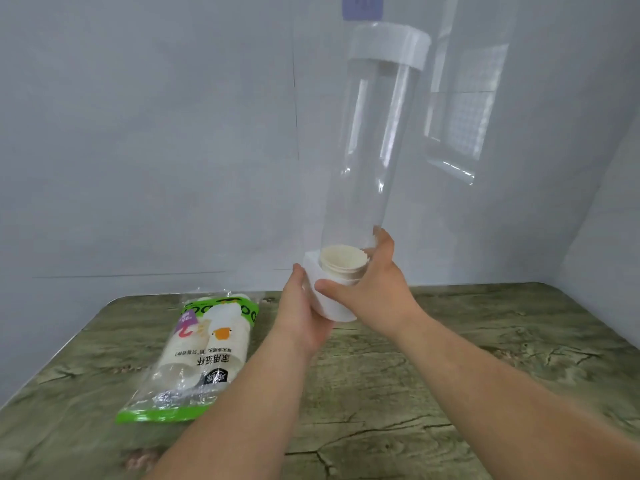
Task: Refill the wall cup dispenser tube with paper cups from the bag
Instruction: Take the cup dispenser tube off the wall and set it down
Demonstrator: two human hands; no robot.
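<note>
A tall clear dispenser tube (370, 143) with a white cap on top and a white base stands tilted, held above the table. A few paper cups (343, 263) sit nested at its bottom. My left hand (304, 310) cups the white base (329, 303) from the left and below. My right hand (372, 284) wraps the base from the right, thumb across its front. The cup bag (201, 355), clear plastic with green edges and printed labels, lies on the table to the left with stacked cups inside.
The table (450, 393) has a green-brown wood-grain top with a rounded far-left corner. Grey-white walls close the back and right side. A clear plastic sheet (460, 116) hangs on the wall behind the tube.
</note>
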